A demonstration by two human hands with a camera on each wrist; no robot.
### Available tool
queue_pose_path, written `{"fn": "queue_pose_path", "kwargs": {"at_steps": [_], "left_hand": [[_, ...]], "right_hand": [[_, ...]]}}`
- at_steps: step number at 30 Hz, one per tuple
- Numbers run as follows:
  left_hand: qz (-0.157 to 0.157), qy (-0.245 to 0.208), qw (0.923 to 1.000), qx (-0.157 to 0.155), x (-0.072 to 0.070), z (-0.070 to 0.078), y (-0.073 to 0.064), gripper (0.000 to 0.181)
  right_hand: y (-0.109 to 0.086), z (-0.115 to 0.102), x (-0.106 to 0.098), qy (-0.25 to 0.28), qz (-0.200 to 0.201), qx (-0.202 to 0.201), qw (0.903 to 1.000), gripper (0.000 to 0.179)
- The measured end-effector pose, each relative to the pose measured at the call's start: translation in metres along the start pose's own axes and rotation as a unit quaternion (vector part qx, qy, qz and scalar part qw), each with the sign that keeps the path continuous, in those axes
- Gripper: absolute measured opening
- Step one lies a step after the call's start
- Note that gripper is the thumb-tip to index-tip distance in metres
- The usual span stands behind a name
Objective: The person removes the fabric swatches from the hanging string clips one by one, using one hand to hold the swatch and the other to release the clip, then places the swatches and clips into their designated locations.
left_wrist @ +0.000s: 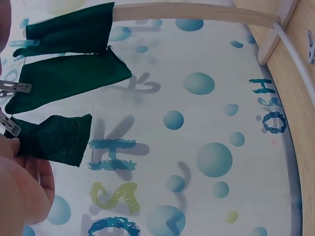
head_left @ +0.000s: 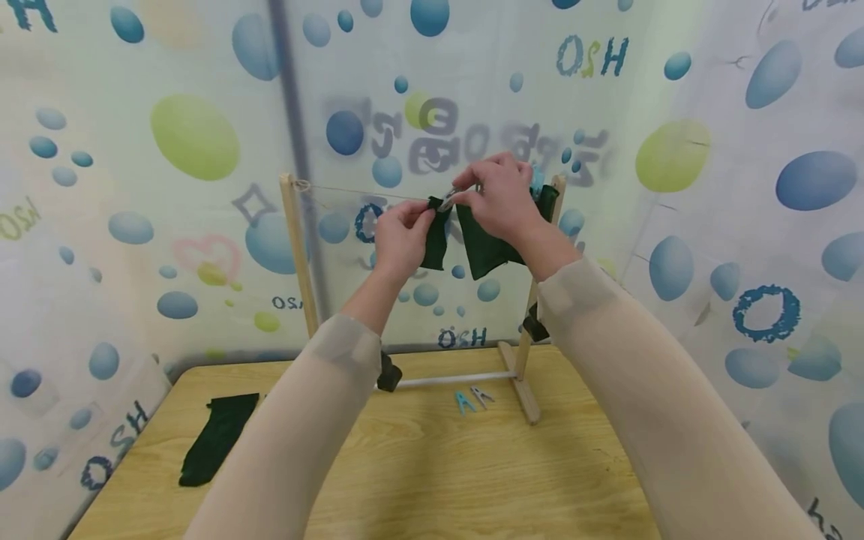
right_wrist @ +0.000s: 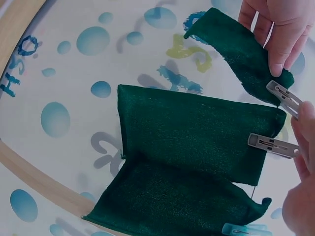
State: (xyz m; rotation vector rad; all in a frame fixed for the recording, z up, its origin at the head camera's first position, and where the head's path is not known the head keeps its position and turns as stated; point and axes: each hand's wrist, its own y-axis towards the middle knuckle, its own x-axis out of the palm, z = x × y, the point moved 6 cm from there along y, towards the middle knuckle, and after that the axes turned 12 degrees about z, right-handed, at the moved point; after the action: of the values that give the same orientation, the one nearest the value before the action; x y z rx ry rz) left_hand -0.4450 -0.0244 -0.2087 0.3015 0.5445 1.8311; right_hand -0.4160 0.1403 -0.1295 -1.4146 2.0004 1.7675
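Note:
My left hand [head_left: 400, 240] pinches the upper edge of a small dark green cloth [right_wrist: 236, 54] at a thin string [head_left: 364, 192]. My right hand [head_left: 502, 196] grips a grey clothespin [right_wrist: 284, 97] by its handle end, its tip over the corner of that cloth beside the left fingers. Closer to the right post hangs a larger green cloth [right_wrist: 197, 130] with another grey clothespin [right_wrist: 273, 145] on it. Past it, a further green cloth [right_wrist: 172, 196] hangs with a light blue clothespin [right_wrist: 241, 230]. In the head view the right hand partly hides these two.
The string runs between a left wooden post [head_left: 298, 255] and a right wooden post [head_left: 525, 349], joined low by a white bar [head_left: 452, 380]. On the wooden table [head_left: 418, 480] lie a blue clothespin [head_left: 464, 403], a grey clothespin [head_left: 481, 395] and a green cloth [head_left: 219, 439] at left.

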Motion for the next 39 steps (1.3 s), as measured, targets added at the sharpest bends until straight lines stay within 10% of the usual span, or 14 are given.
{"fn": "queue_pose_path", "kwargs": {"at_steps": [23, 39], "left_hand": [[-0.063, -0.048, 0.9963, -0.033, -0.026, -0.007, -0.030, 0.039], [-0.074, -0.037, 0.9934, -0.079, -0.075, -0.044, -0.056, 0.048]], "right_hand": [[-0.034, 0.002, -0.032, 0.056, 0.091, -0.029, 0.9938, 0.020], [-0.137, 0.064, -0.008, 0.133, 0.061, 0.052, 0.9878, 0.026]]}}
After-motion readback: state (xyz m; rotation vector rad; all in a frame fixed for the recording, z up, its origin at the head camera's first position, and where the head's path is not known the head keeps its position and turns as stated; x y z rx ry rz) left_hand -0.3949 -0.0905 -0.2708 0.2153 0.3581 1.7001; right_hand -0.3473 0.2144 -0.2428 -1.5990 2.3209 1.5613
